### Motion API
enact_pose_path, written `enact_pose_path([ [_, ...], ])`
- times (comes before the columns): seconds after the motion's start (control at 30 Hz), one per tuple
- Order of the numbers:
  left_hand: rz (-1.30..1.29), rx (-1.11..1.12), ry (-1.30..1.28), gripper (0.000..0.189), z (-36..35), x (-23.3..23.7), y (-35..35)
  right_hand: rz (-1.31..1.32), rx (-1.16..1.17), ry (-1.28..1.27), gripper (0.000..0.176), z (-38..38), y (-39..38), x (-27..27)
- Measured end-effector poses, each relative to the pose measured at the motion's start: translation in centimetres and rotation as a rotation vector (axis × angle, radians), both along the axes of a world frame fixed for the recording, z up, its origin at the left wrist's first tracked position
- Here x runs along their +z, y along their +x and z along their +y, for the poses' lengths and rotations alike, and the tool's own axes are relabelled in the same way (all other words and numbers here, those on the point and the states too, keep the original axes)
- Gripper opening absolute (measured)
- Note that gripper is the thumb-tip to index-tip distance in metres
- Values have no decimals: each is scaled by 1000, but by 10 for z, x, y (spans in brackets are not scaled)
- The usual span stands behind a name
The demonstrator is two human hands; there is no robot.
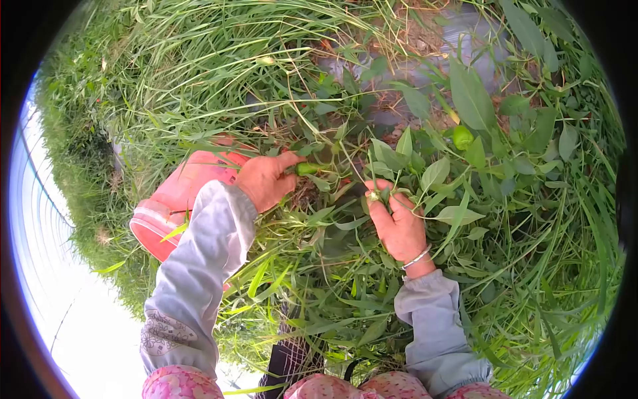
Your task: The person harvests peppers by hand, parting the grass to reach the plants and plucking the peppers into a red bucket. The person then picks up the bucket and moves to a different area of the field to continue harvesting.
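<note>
A small green pepper sticks out between the thumb and forefinger of my left hand, which is closed on its end. My right hand, with a thin bracelet at the wrist, is closed around a leafy pepper plant stem. Leaves partly cover its fingertips. Farther right, another green pepper hangs among broad leaves. A pinkish-red bucket lies tilted behind my left wrist, and my sleeve hides part of it.
Tall grass surrounds the plants. Grey plastic sheeting and dry straw cover the ground at the upper right. A dark mesh-like item is near my body. A pale curved structure stands at the far left.
</note>
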State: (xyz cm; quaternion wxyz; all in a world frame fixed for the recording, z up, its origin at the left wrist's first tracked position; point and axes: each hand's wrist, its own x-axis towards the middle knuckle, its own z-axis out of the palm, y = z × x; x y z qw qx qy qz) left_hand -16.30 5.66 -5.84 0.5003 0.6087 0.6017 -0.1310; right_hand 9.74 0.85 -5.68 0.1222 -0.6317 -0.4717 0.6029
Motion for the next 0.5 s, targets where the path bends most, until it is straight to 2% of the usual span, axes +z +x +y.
enact_pose_path([
  [0.07,-279,524,-381,43,-5,-2,-10,0,-18,42,25,-4,-1,-5],
  [0.1,-412,675,-439,40,-2,6,-8,-1,-27,63,26,-5,-1,-7],
  [0.2,-429,608,-413,33,-6,20,-3,-24,20,59,27,-6,-1,-7],
  [0.3,-259,418,-319,34,-15,32,3,-6,-20,36,32,-5,-5,-4],
  [0.33,-203,368,-297,34,-16,39,9,-33,48,161,34,-5,-7,-5],
  [0.4,-309,321,-186,38,-23,49,31,-93,184,402,41,-9,-8,-7],
  [0.43,-386,316,-172,38,-28,51,44,-140,305,301,50,-3,-10,6],
  [0.5,-444,282,-149,40,-26,62,71,-208,409,380,54,-5,-14,7],
])
